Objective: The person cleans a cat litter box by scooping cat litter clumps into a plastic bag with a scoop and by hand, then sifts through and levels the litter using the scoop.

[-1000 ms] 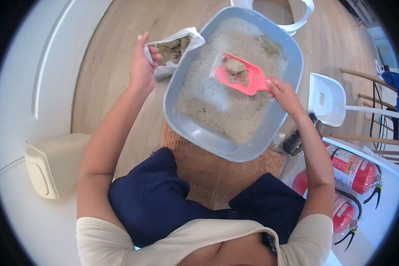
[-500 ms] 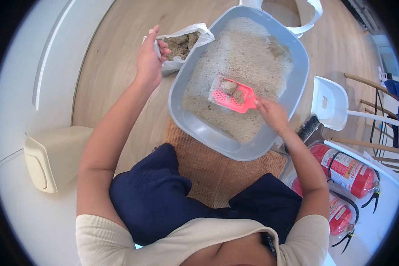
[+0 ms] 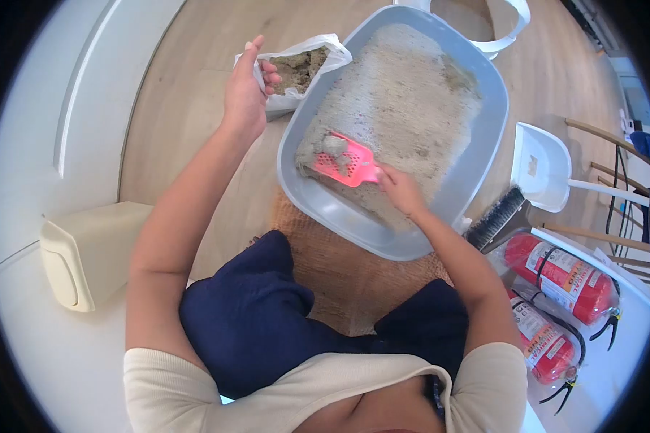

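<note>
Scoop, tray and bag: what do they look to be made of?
The scoop looks like translucent pink plastic, its colour glowing in the light. The tray seems moulded grey plastic, smooth with a soft sheen. The bag is probably thin white plastic film, judging by its crumpled, floppy rim.

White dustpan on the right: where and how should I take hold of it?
Take the white dustpan by its handle, I'd say, just beyond the pan, from above, closing across it. The handle is straight and much narrower than the broad pan; farther out it runs in among the wooden bars, where there looks to be less room.
</note>
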A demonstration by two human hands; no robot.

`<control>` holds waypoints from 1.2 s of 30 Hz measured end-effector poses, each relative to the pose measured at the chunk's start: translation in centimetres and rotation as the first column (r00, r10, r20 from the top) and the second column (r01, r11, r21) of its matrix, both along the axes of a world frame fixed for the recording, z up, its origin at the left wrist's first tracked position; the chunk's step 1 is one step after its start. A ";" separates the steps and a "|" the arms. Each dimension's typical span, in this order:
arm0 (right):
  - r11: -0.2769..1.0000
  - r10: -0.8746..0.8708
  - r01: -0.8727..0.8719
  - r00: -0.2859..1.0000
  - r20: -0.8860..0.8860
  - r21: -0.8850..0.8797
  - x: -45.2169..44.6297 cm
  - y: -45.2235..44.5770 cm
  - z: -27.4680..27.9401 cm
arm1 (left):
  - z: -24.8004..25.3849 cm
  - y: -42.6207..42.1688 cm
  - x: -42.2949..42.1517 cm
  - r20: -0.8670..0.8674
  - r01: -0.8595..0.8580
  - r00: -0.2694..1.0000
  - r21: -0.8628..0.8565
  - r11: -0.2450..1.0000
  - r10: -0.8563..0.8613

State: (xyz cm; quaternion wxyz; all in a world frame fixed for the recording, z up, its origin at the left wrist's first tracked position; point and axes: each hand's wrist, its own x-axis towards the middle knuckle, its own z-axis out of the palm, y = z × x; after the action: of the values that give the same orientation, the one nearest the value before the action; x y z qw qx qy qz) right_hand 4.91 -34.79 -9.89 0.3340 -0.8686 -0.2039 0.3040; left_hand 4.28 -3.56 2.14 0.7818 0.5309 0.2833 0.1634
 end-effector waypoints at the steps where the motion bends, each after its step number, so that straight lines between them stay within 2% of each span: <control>1: 1.000 0.001 -0.001 1.000 0.000 0.003 0.7 -0.2 0.9 | -0.1 0.2 0.0 0.012 0.009 1.000 -0.011 1.000 -0.009; 3: 0.993 -0.054 0.042 0.993 -0.108 -0.111 2.2 -1.3 2.9 | -0.3 0.5 -0.2 0.014 0.007 1.000 -0.006 1.000 -0.007; 4: 0.993 -0.051 0.038 0.992 -0.112 -0.115 2.5 -2.1 3.1 | -0.3 0.5 -0.4 0.018 0.006 1.000 -0.002 1.000 -0.006; 6: 1.000 0.005 -0.005 1.000 -0.027 0.010 3.0 -3.7 3.4 | 0.1 0.4 -0.4 0.010 0.008 1.000 -0.011 1.000 -0.008; 10: 0.994 0.106 -0.103 0.991 0.083 -0.049 3.1 -5.3 7.7 | -0.1 0.5 -0.4 0.031 0.028 0.999 -0.022 0.999 -0.027; 12: 0.882 0.277 -0.205 0.954 0.114 -0.424 2.4 -5.8 9.7 | -0.2 0.6 -0.4 0.018 0.017 1.000 -0.028 0.999 -0.016; 13: 0.880 0.277 -0.204 0.954 0.113 -0.430 1.8 -6.1 9.7 | -0.2 0.6 -0.3 0.011 0.010 1.000 -0.028 1.000 -0.009; 15: 0.763 0.394 -0.215 0.903 0.174 -0.610 0.5 -5.8 9.0 | -0.1 0.4 -0.1 0.014 0.016 1.000 -0.015 1.000 -0.016; 16: 0.763 0.393 -0.214 0.903 0.175 -0.610 0.1 -5.3 8.4 | 0.0 0.4 0.0 0.012 0.021 1.000 0.004 1.000 -0.021; 19: 0.801 0.415 -0.215 0.872 0.259 -0.559 -1.2 -3.5 6.4 | 0.1 0.3 0.0 0.001 0.018 1.000 0.017 1.000 -0.018; 21: 0.850 0.287 -0.168 0.943 0.171 -0.500 -1.4 -2.4 5.0 | -0.1 0.4 0.0 0.003 0.024 1.000 0.020 0.999 -0.024; 23: 0.872 0.255 -0.157 0.954 0.157 -0.463 -2.5 -2.3 2.3 | -0.4 0.1 0.0 0.008 0.031 0.999 0.013 0.999 -0.031; 25: 0.896 0.222 -0.143 0.964 0.145 -0.421 -3.0 -1.6 1.8 | -0.4 -0.1 0.3 0.000 0.023 1.000 0.022 0.999 -0.023; 27: 0.949 0.141 -0.111 0.987 0.082 -0.295 -3.3 -0.5 1.4 | -0.2 -0.3 0.5 -0.001 0.016 1.000 0.015 1.000 -0.016; 31: 0.972 0.078 -0.071 0.997 0.023 -0.224 -3.3 -0.1 0.3 | -0.3 -0.5 0.8 -0.030 0.013 0.999 0.028 1.000 -0.012; 33: 0.999 -0.043 0.040 0.994 -0.105 -0.025 -3.2 -0.2 -0.8 | -0.3 -0.6 0.8 -0.021 0.005 1.000 0.004 1.000 -0.005; 34: 0.999 -0.039 0.037 0.994 -0.107 -0.017 -2.9 -0.5 -0.7 | -0.2 -0.4 0.6 -0.017 -0.007 1.000 -0.017 1.000 0.006; 36: 0.996 -0.084 0.089 0.967 -0.242 0.008 -1.8 -1.6 0.3 | 0.0 -0.2 0.4 -0.011 -0.004 1.000 -0.024 1.000 0.003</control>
State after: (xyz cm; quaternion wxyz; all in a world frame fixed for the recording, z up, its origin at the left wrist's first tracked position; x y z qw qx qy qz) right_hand 3.08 -36.36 -9.58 0.3775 -0.8301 -0.1265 0.3905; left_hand 4.66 -3.76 2.09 0.7864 0.5217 0.2906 0.1582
